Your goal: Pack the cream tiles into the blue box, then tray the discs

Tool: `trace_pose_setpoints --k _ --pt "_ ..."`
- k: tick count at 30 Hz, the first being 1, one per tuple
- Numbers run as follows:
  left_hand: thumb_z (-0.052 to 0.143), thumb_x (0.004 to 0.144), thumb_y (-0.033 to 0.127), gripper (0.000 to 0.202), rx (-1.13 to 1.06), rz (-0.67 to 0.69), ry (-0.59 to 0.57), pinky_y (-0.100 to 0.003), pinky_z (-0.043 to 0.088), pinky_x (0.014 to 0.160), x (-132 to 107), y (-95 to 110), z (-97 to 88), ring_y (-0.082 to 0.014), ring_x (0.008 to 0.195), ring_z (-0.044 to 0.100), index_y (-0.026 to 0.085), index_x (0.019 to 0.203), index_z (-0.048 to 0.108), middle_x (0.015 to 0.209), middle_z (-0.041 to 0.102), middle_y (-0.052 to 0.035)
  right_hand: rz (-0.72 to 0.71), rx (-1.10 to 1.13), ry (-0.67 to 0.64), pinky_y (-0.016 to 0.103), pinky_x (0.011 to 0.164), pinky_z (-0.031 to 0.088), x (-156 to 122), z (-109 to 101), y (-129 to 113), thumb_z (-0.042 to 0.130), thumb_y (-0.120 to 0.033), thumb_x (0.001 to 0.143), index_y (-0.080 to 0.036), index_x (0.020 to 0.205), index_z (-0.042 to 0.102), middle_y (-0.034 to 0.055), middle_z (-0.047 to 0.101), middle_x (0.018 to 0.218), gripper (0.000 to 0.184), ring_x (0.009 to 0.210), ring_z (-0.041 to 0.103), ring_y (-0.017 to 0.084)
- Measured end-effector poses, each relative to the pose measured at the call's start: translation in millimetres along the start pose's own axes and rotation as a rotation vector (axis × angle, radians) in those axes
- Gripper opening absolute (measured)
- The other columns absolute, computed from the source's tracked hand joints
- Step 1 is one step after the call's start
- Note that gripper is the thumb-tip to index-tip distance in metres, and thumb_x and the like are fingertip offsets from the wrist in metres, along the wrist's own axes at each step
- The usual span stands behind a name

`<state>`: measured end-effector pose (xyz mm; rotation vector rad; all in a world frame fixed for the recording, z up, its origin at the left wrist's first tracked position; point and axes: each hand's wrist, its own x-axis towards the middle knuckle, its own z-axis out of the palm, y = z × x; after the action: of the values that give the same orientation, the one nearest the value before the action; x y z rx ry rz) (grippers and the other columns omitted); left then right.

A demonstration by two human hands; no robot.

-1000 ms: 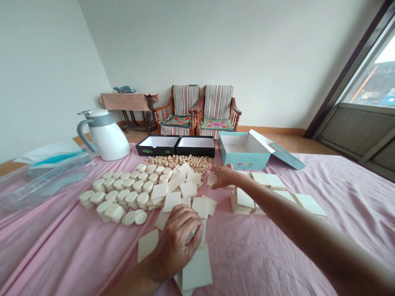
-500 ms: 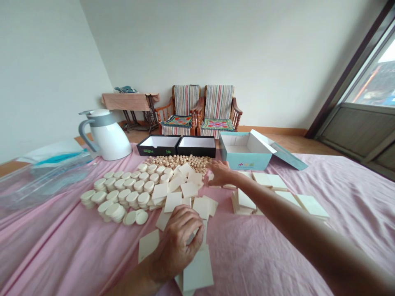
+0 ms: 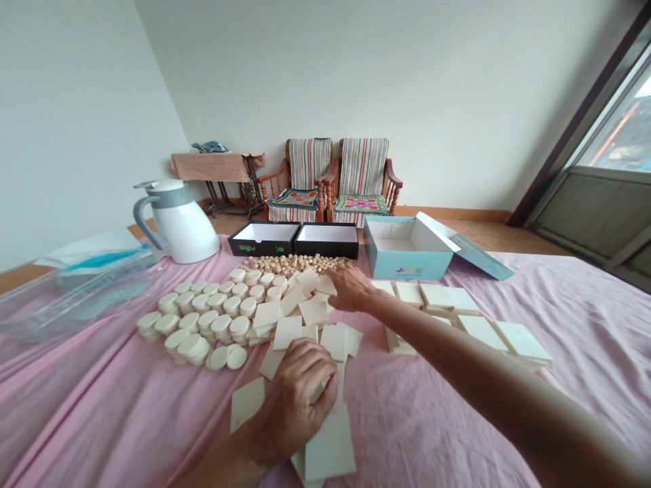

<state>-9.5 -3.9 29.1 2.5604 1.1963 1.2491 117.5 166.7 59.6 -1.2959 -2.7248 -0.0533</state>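
My left hand (image 3: 300, 396) is curled, knuckles up, over pale square wooden tiles (image 3: 329, 447) near the front of the cloth. Its fingertips are hidden, and I cannot make out whether anything is in them. My right hand (image 3: 348, 288) reaches far forward, thumb and fingers apart, at the right edge of a loose heap of square tiles (image 3: 289, 332). No tile shows lifted in it. Round wooden discs (image 3: 206, 318) stand in short stacks left of the heap. Small wooden beads (image 3: 285, 263) lie behind it. Stacks of square tiles (image 3: 481, 331) stand to the right, partly behind my right forearm.
Two black open boxes (image 3: 325, 247) and a light blue box (image 3: 407, 266) with its lid (image 3: 485, 261) leaning stand at the back. A white jug (image 3: 186, 227) and a clear plastic tray (image 3: 76, 291) are on the left. Pink cloth (image 3: 432, 420) covers the surface.
My right hand has moved left, from the stacks by the blue box to the edge of the tile heap. My left hand keeps its place. The view has shifted slightly.
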Motion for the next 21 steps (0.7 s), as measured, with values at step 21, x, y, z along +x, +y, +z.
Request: trace_pose_setpoints --k 21 --pt "0.049 0.086 0.013 0.016 0.035 -0.020 -0.012 -0.033 0.044 0.075 2 0 -0.3 -0.0166 0.074 0.054 0.017 0.074 0.059 0.070 0.061 -0.0036 0.192 -0.011 -0.037 0.038 0.083 0.041 -20 -21 31 0.047 -0.042 0.082 -0.018 0.099 0.062 0.0127 0.062 0.107 0.033 0.103 0.056 0.028"
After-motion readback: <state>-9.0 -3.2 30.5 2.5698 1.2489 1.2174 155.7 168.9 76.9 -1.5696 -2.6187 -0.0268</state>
